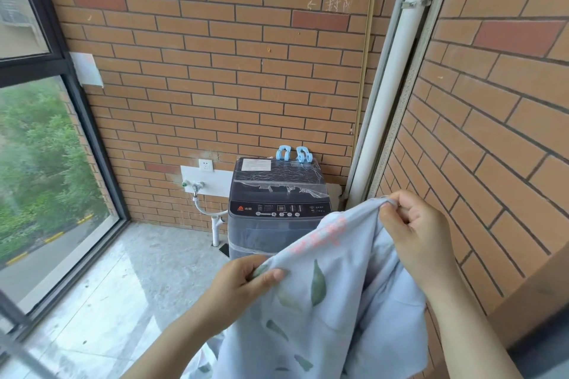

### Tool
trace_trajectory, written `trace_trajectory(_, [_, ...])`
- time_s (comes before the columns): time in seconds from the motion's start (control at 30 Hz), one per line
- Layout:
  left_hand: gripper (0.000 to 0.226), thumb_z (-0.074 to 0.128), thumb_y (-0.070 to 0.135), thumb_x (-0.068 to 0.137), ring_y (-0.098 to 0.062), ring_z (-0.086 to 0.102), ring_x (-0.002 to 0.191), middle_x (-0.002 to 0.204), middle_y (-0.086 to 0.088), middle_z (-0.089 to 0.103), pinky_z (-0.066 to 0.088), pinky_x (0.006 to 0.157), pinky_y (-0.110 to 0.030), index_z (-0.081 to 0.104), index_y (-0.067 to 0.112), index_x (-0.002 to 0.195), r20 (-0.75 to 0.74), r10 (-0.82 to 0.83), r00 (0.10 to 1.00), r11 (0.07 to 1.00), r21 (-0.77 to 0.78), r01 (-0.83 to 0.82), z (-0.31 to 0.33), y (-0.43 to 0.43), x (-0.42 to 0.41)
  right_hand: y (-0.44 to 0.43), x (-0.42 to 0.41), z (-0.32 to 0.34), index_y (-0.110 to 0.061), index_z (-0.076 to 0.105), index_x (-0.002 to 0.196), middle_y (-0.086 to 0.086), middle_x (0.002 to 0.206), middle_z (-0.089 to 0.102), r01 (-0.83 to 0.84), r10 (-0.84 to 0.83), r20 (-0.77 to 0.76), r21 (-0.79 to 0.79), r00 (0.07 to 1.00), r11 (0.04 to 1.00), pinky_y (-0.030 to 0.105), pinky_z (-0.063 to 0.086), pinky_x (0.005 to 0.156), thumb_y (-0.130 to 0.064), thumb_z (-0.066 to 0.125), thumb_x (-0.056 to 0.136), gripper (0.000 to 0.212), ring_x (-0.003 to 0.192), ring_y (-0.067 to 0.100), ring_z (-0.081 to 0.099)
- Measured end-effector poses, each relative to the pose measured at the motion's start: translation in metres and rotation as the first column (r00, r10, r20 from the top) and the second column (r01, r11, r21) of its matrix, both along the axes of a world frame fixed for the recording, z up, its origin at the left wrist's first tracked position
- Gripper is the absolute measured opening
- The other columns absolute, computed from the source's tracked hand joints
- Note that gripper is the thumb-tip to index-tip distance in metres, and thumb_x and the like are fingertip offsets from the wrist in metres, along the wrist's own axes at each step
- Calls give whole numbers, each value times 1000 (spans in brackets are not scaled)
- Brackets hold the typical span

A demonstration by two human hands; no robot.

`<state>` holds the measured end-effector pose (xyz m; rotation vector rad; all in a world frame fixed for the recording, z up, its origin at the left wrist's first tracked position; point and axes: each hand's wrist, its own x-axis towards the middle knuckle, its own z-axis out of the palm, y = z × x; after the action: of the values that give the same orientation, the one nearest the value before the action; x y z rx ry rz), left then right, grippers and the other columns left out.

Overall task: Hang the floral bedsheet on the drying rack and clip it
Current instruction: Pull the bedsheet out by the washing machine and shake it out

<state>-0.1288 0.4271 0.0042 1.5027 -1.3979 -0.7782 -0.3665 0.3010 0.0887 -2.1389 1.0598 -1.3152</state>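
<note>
Pinching floral bedsheet (326, 311): left hand (243, 284), right hand (421, 234)

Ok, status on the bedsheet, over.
Left hand and right hand both pinching the bedsheet edge. Clips on the washing machine. Not hung yet.

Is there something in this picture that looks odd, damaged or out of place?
The washing machine is wrapped in plastic film that is torn and wrinkled on top. Two blue clips sit on its back edge.
</note>
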Motion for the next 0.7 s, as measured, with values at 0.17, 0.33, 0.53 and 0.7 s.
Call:
trace_trajectory(0.17, [61,58,68,71,-8,29,52,56,8,29,20,47,-25,39,11,59,37,142,989,982,-134,-136,24,-8,14,-10,-9,-4,-14,51,67,-3,48,33,24,-24,-25,16,999,1000,20,23,45,-26,49,82,20,47,8,28])
trace_trajectory(0.33, [42,73,45,79,-11,31,50,53,3,38,23,46,-25,56,11,63,51,239,970,934,-285,-215,87,-24,38,-10,-16,-16,-13,48,67,-6,49,29,6,-1,-70,78,998,997,22,22,46,-22,57,92,28,48,8,25])
trace_trajectory(0.53, [25,74,30,81,-6,30,48,52,1,41,25,46,-19,63,17,63,225,268,937,922,-341,-182,113,-28,30,-15,-13,-35,-13,48,67,-5,48,29,61,-49,-91,129,995,990,26,22,47,-18,59,92,28,48,9,25])
trace_trajectory(0.7, [21,73,29,83,-5,34,49,54,-12,49,28,47,-20,68,15,68,214,294,932,924,-314,-219,99,-33,21,-16,-16,-43,-30,59,88,-1,42,32,84,-68,-110,149,992,985,23,21,46,-28,67,89,8,43,10,26])
